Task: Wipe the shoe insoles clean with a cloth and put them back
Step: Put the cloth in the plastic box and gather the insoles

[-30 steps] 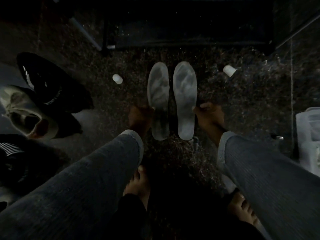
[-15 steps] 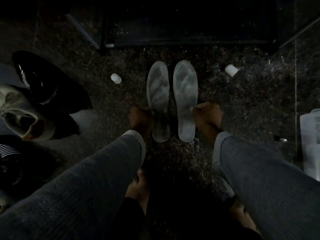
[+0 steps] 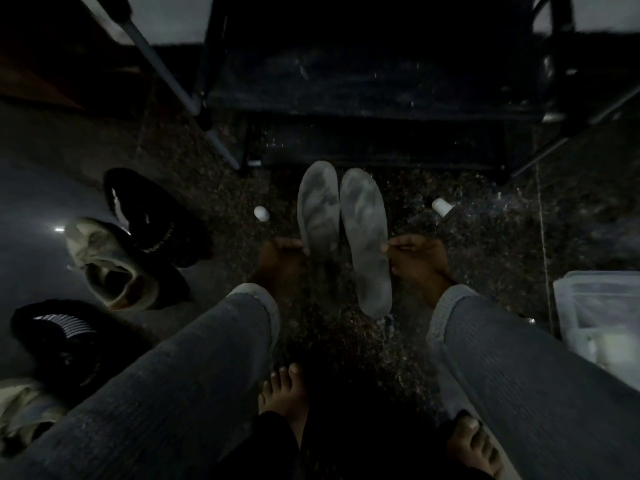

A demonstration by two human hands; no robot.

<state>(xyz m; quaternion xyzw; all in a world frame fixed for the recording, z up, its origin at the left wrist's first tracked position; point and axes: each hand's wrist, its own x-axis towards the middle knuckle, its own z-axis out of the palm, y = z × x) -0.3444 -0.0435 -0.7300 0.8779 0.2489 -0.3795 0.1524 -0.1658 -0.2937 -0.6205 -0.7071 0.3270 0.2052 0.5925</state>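
While both insoles are out of the shoes and held over the speckled floor (image 3: 214,188), no cloth shows anywhere in this dim view — so the wiping looks, at a guess, not yet done, and putting them back certainly remains. The left hand (image 3: 280,261) pinches the left insole (image 3: 318,206) at its outer edge near the middle; the right hand (image 3: 419,261) grips the right insole (image 3: 367,237) the same way, fingers curled on its edge. They sit side by side, nearly touching, toes pointing away from the person.

Both insoles are pale grey with darker smudges across the forefoot and along the length — they read as still grimy, though the light is too poor to be sure. A pale shoe (image 3: 107,265) lies open to the left beside dark shoes (image 3: 152,216), well apart from the hands, likely where the insoles belong.
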